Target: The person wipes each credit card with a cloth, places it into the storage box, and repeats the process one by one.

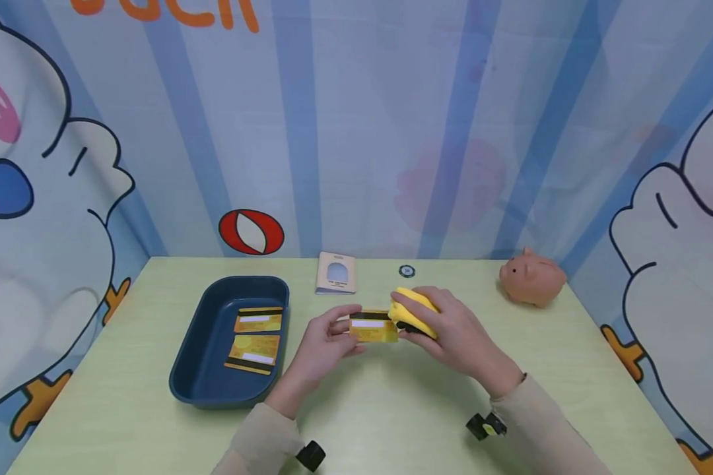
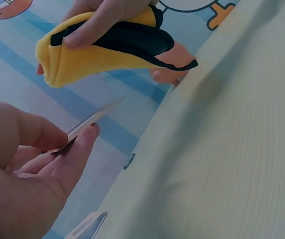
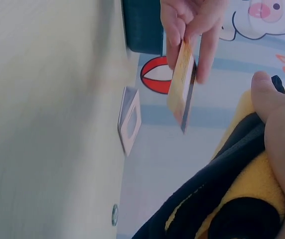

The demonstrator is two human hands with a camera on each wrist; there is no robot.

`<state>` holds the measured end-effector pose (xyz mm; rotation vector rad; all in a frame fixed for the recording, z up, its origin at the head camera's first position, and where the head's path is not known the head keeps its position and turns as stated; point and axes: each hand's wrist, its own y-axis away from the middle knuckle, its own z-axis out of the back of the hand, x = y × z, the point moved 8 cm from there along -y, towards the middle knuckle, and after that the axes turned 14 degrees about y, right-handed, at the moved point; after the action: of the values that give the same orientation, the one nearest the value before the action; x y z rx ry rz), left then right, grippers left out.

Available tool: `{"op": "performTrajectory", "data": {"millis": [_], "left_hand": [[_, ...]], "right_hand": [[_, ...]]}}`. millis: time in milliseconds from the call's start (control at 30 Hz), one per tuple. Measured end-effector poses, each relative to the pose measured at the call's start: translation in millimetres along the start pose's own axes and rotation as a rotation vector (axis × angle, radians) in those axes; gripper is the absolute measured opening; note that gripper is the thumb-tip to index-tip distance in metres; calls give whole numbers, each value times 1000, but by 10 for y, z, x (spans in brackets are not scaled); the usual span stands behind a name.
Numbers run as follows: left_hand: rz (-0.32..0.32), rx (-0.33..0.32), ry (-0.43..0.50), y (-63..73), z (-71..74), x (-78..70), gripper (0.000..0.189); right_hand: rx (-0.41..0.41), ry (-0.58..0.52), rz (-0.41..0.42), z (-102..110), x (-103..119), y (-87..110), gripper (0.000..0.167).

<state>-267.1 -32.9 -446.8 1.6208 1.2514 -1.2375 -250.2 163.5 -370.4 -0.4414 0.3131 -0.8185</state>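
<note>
In the head view, my left hand (image 1: pixel 329 340) pinches one end of a gold bank card (image 1: pixel 373 328) with a dark stripe and a white strip. In the left wrist view the card (image 2: pixel 95 119) shows nearly edge-on between thumb and fingers. My right hand (image 1: pixel 454 330) grips a fuzzy yellow pouch (image 1: pixel 412 310) with black edging. The pouch (image 3: pixel 242 189) looks large in the right wrist view, its black part towards the table. In the wrist views, card and pouch are apart. Two more gold cards (image 1: pixel 258 320) lie in a dark blue tray (image 1: pixel 193 369) at left.
A pale booklet (image 1: pixel 336 274) lies behind my hands, near the table's back edge. A small round chip (image 1: pixel 407 271) is to its right. At the back right stands a pink piggy bank (image 1: pixel 532 278). A printed curtain (image 1: pixel 362 132) hangs behind the table.
</note>
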Motion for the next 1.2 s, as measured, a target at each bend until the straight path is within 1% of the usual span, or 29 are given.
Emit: {"op": "performTrajectory", "data": {"millis": [67,133,300,467,567,667,867,933,1033,1200], "left_hand": [[-2,3,16,-9,-6,4,58],[2,6,20,-13,-13,10,61],[10,38,7,-17,-58,9,58],[13,73,45,-18,-117,-1,61],[-5,88,65,-13,-146,-41,62],[-29,90,72,-2,-156,-94,64],[-56,54,70,38,-143,-176,61],[-53,35,82,49,-134,-187,61],[-45,-7,114,59,-100,-186,58],[-43,-71,175,63,-27,-175,55]], "right_hand": [[2,1,19,-1,57,-39,73],[-1,5,43,-7,119,-79,75],[-10,17,96,-55,273,-174,78],[-22,49,148,-91,428,-254,73],[-34,86,172,-112,495,-274,73],[-37,115,173,-132,526,-274,76],[-27,132,165,-168,529,-256,79],[-32,130,163,-160,520,-249,81],[-29,120,150,-153,494,-238,83],[27,99,104,-216,412,-191,84]]}}
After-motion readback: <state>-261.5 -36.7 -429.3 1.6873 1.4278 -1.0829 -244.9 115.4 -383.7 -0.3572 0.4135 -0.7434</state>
